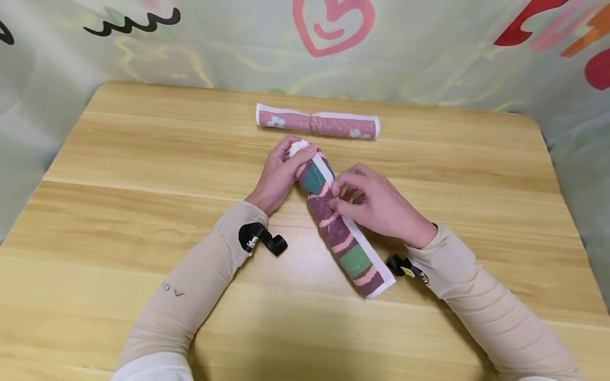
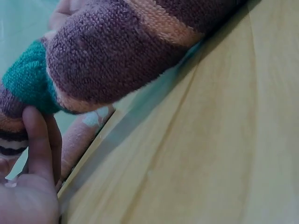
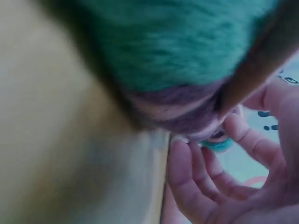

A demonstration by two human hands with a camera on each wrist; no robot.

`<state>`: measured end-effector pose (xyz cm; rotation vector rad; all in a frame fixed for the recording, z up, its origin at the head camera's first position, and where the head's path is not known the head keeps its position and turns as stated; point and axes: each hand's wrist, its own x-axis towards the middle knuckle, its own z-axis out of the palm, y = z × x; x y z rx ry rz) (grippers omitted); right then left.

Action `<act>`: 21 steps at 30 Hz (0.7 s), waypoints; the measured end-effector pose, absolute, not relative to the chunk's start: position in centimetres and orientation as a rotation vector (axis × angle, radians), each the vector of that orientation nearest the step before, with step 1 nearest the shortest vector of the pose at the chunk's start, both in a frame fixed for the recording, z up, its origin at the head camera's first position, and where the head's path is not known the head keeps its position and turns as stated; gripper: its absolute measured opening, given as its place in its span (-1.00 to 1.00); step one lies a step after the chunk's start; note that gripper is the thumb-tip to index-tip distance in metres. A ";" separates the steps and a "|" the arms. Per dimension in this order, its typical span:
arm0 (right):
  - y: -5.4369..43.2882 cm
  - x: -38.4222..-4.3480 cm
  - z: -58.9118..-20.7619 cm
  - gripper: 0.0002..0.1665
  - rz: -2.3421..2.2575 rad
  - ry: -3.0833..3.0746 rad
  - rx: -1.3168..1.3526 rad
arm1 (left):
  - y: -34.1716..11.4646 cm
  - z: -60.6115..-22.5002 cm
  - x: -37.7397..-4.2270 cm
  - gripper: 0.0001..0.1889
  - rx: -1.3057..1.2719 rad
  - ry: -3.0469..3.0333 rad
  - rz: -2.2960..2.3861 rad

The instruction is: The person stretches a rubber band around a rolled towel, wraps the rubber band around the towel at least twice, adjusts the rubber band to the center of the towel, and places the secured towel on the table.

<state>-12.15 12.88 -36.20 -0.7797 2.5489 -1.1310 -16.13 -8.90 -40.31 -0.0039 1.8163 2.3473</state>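
A rolled towel (image 1: 333, 227) with purple, green and peach stripes and a white edge slants above the table, narrowed sharply at its middle. My left hand (image 1: 280, 172) grips the far end, thumb on top. In the left wrist view, fingers (image 2: 37, 135) of this hand lie against the teal stripe. At the narrowed part, my right hand (image 1: 376, 201) pinches the roll with thumb and curled forefinger; a thin line crosses there, too small to identify. The right wrist view shows the green part of the towel (image 3: 177, 42) close up, with right-hand fingers (image 3: 184, 182) beyond it.
A second rolled towel (image 1: 286, 120), pink with pale flowers and also drawn in at its middle, lies behind the hands on the wooden table (image 1: 143, 159). A printed curtain (image 1: 238, 47) hangs along the table's back edge.
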 end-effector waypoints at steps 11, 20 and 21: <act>12.8 -14.0 -35.4 -0.66 -1.110 2.671 -0.568 | -8.2 -40.5 -16.8 -0.69 0.064 1.419 2.559; 11.5 -14.8 -35.5 -0.45 -1.232 2.597 -0.437 | -8.4 -40.6 -16.9 -0.49 0.163 1.438 2.589; 11.4 -14.8 -35.6 -0.47 -1.259 2.572 -0.440 | -8.3 -40.6 -16.9 -0.51 0.159 1.445 2.588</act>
